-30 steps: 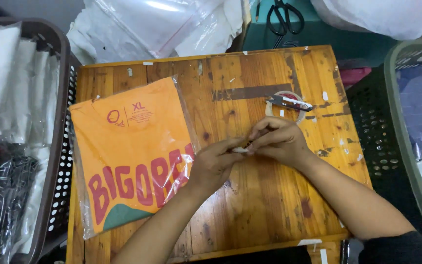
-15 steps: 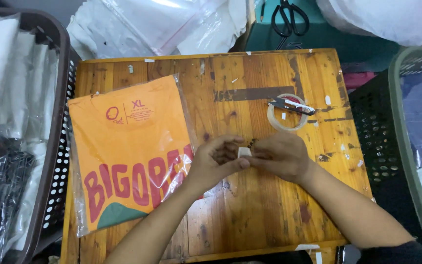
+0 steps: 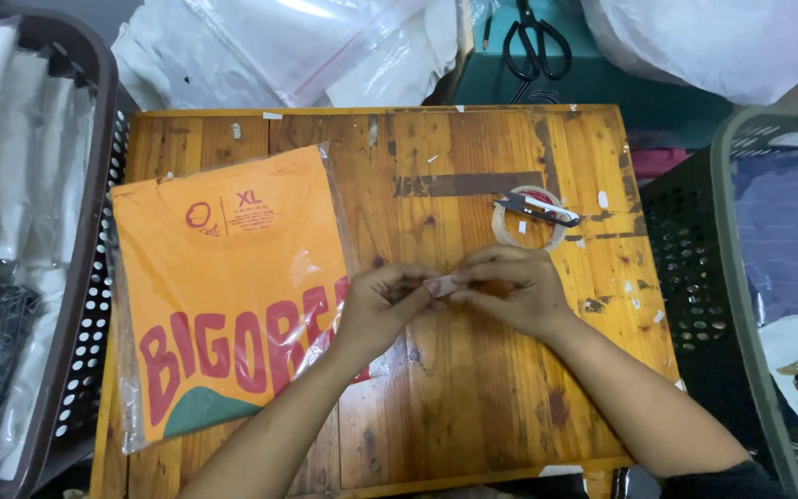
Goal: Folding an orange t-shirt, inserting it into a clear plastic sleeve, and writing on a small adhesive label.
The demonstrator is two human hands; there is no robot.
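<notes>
Left hand (image 3: 382,303): fingers bent, pinching one end of a small pale strip (image 3: 443,285); wrist lying over the edge of the bagged shirt
Right hand (image 3: 508,291): fingers curled, pinching the other end of the same strip; touching the left hand at the fingertips
Small pale strip: tiny, mostly hidden by fingers; held between both hands just above the middle of the bench; too small to tell what kind
Bagged shirt (image 3: 228,277): orange, folded flat in a clear bag; lying on the left half of the bench; big red letters near the bottom
Tape roll (image 3: 528,218): clear ring with a small cutter on top; near the right hand, further back
Bench (image 3: 473,407): brown wood, scratched, with bits of old tape stuck on
Scissors (image 3: 535,39): black; lying past the far edge, well apart from the hands
Baskets: dark one (image 3: 85,277) on the left, full of bagged clothes; grey-green one (image 3: 741,277) on the right
</notes>
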